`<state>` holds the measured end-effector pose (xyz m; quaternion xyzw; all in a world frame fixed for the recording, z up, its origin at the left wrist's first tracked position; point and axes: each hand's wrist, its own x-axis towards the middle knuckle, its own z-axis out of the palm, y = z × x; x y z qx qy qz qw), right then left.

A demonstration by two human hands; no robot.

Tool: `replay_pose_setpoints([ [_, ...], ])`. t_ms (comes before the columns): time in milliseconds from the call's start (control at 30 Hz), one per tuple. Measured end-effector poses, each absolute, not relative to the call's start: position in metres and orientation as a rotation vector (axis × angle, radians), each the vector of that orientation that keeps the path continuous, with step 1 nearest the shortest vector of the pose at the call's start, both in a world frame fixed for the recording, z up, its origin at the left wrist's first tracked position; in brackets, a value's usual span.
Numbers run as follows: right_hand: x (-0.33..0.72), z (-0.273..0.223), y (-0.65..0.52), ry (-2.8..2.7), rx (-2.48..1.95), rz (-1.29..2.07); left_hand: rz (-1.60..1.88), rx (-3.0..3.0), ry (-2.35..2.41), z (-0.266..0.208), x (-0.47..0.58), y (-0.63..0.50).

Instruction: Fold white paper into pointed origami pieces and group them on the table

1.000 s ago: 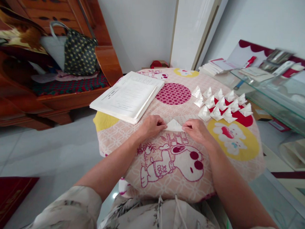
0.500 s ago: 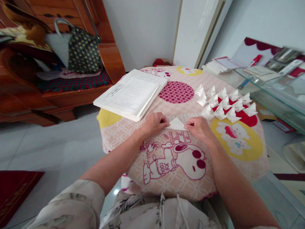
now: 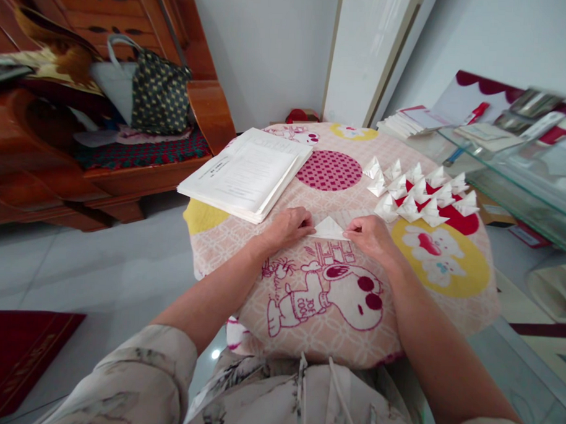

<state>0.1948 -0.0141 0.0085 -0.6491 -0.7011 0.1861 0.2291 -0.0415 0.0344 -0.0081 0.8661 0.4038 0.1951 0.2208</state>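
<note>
A small white sheet of paper (image 3: 329,228), folded to a triangle with its tip pointing away from me, lies on the patterned tablecloth (image 3: 248,260). My left hand (image 3: 289,227) pinches its left corner between thumb and fingers. At the opposite corner, my right hand (image 3: 369,233) grips the paper the same way. Several folded white paper pieces (image 3: 419,191) with pointed tips stand in rows to the right, beyond my right hand. Past my left hand rests a thick stack of printed paper (image 3: 247,173).
Right of the table is a glass shelf (image 3: 508,158) with a red marker (image 3: 476,112), papers and a metal container. A wooden bench (image 3: 140,185) on the left holds a dotted bag (image 3: 159,93). A dark red mat (image 3: 22,357) lies on the tiled floor.
Both hands keep their hold on the paper's corners, almost unmoved. The whole view has shifted very slightly.
</note>
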Motion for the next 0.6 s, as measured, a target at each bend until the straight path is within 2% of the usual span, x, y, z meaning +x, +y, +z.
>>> replay_pose_setpoints([
  [600,0.1990,0.0088,-0.0128,-1.891,-1.797,0.543,0.568,2.408,1.096,-0.0062,-0.0419,0.0336],
])
